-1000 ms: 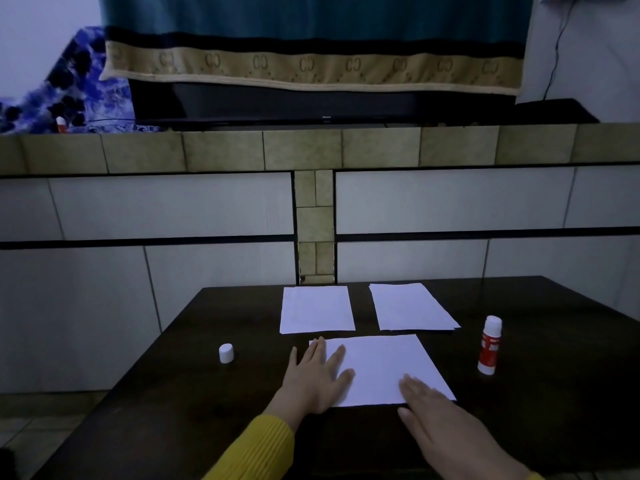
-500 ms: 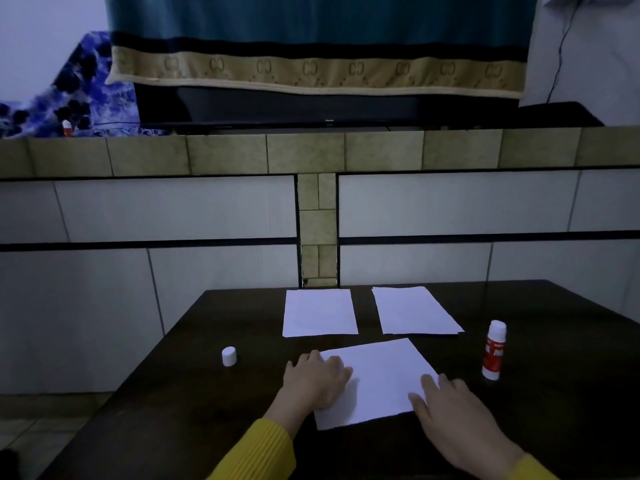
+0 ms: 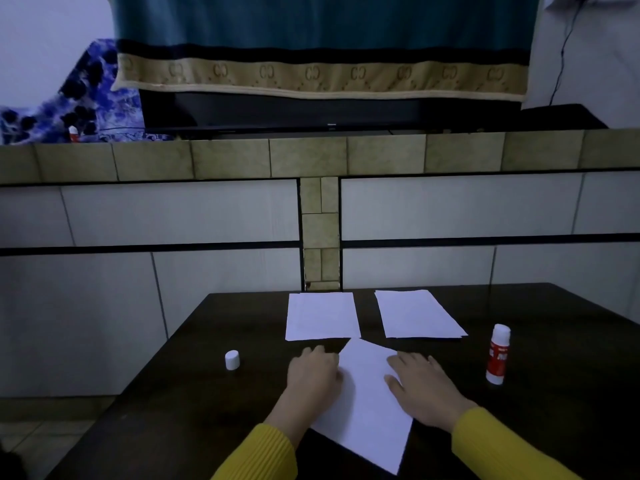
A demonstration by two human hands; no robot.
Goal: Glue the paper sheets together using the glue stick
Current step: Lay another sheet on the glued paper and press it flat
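Observation:
A white paper sheet [image 3: 367, 407] lies turned at an angle on the dark table [image 3: 561, 403], near its front edge. My left hand [image 3: 313, 375] is at the sheet's left edge with fingers curled onto it. My right hand [image 3: 422, 389] rests flat on the sheet's right side, fingers spread. Farther back lie a second white sheet [image 3: 320, 315] and a small stack of sheets [image 3: 415, 313], side by side. The red and white glue stick [image 3: 498, 355] stands upright and uncapped to the right of my right hand. Its white cap [image 3: 232, 360] stands left of my left hand.
The table ends at a tiled wall ledge [image 3: 311, 157] just behind the far sheets. Above the ledge are a dark screen [image 3: 311, 112] under a teal cloth and a blue patterned fabric [image 3: 79, 98]. A tiled floor [image 3: 41, 434] shows at the lower left.
Both hands have turned the near sheet clockwise, so one corner now points at the far sheets. My right hand moved up onto the sheet. Glue stick and cap stayed put.

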